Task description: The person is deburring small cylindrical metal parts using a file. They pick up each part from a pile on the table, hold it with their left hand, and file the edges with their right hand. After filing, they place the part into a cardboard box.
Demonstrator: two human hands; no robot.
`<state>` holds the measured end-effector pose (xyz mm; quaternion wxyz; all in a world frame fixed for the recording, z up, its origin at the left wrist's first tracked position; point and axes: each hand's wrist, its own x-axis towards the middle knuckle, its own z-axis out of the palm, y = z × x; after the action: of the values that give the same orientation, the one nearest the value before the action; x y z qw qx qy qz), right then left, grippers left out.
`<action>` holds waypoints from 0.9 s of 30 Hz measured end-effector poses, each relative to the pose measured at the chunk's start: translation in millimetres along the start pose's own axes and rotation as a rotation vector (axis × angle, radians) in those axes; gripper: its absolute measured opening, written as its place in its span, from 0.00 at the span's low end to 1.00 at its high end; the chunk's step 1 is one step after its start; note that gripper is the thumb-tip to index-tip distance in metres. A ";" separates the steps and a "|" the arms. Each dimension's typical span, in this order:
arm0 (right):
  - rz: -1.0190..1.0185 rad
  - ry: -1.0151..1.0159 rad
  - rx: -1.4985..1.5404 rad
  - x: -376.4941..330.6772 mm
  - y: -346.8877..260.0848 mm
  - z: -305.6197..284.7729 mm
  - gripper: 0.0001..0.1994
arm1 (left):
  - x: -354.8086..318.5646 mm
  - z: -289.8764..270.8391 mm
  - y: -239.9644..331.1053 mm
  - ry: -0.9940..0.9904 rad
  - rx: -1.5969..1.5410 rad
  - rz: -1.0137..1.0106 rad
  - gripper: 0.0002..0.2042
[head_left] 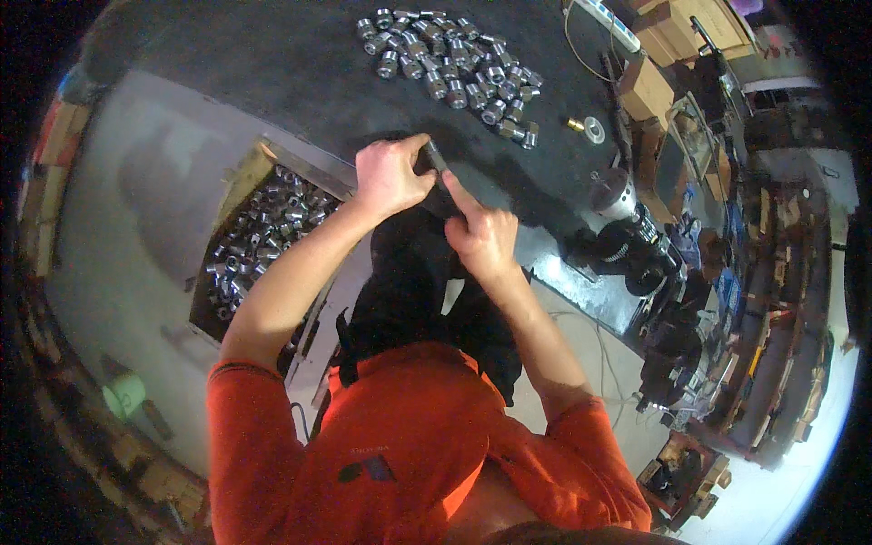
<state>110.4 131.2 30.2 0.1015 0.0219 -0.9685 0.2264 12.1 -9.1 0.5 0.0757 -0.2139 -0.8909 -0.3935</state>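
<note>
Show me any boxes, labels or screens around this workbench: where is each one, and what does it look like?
Cardboard box: right of the metal-parts pile on the dark bench, small, brown, closed.
Stacked cartons: far top right corner, tan, rectangular.
Open box of metal parts: on the floor left of the left hand, brown flaps.
Shirt label: small dark patch on the orange shirt.
No screens show clearly.

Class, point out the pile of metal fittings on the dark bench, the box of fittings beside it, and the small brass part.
Pile of metal fittings (454, 65), head view, pile's middle.
Box of fittings (238, 177), head view, its wooden rim.
Brass part (575, 124), head view, its body.
</note>
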 end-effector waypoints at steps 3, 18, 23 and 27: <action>0.197 -0.250 -0.080 21.5 -12.9 -4.9 0.31 | 0.4 -2.7 3.8 -0.057 -0.008 -0.054 0.21; -0.082 0.104 -0.042 6.0 3.6 5.4 0.30 | -0.9 -0.6 3.3 -0.009 0.032 -0.031 0.22; -0.075 0.079 -0.013 -5.0 3.5 5.1 0.30 | 0.3 -1.3 2.7 -0.031 -0.015 -0.047 0.21; -0.108 0.122 -0.059 4.0 4.9 10.5 0.31 | -0.4 0.2 3.7 -0.012 0.023 -0.049 0.20</action>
<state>104.1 131.0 19.8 0.1729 0.0575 -0.9641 0.1930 14.1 -6.9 2.7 0.0634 -0.1936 -0.9006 -0.3839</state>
